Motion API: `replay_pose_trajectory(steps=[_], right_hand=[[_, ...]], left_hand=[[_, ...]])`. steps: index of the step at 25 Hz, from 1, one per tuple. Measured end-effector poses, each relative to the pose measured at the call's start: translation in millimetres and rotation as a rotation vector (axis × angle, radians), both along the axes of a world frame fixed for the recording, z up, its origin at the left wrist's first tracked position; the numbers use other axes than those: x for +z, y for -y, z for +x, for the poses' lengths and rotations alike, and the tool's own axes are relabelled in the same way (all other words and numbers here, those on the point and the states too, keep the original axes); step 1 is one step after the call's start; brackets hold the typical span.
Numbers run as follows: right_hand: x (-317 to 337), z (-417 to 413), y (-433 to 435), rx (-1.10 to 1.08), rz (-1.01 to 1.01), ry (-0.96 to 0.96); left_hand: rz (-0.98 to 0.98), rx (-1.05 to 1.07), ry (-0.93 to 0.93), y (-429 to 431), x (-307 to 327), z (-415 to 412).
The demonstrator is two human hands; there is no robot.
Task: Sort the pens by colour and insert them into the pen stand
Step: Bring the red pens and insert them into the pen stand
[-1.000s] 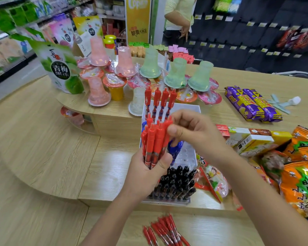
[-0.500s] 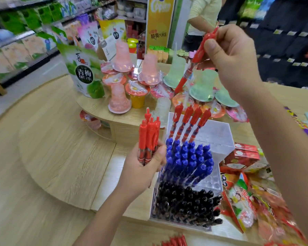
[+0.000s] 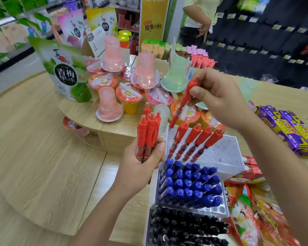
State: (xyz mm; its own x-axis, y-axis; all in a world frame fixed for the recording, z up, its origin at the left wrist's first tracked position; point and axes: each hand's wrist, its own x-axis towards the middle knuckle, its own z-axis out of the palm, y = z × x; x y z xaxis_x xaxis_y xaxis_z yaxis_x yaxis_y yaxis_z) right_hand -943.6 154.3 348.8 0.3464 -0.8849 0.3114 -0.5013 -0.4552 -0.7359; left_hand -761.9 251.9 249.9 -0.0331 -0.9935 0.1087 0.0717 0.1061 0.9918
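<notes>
A clear tiered pen stand [image 3: 226, 157] sits on the wooden counter. Its front tier is full of black pens [image 3: 187, 226], the middle tier of blue pens [image 3: 188, 183]. Several red pens [image 3: 194, 141] stand in a row on the back tier. My left hand [image 3: 140, 167] grips a bunch of red pens [image 3: 148, 134] upright, just left of the stand. My right hand [image 3: 219, 96] pinches a single red pen [image 3: 184, 102] near its top. That pen hangs tip down above the back tier's left end.
Jelly cups [image 3: 130, 96] and a green snack bag [image 3: 66, 73] crowd a raised shelf behind the stand. Purple snack packs [image 3: 288, 128] and other packets [image 3: 252, 219] lie on the right. A person stands in the aisle at the back [image 3: 199, 16].
My right hand has come down toward the stand with the single red pen, its tip now near the back tier. The view has shifted closer and to the left.
</notes>
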Motion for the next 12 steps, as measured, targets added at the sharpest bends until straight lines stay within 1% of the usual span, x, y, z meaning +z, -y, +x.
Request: replay_pose_trajectory(steps=[4, 12], right_hand=[[-2, -4, 5, 0.037, -0.013, -0.036], [-17, -10, 8, 0.136, 0.019, -0.069]], left_hand=[[0.005, 0.018, -0.049, 12, 3, -3], [-0.012, 0.006, -0.018, 21, 12, -1]])
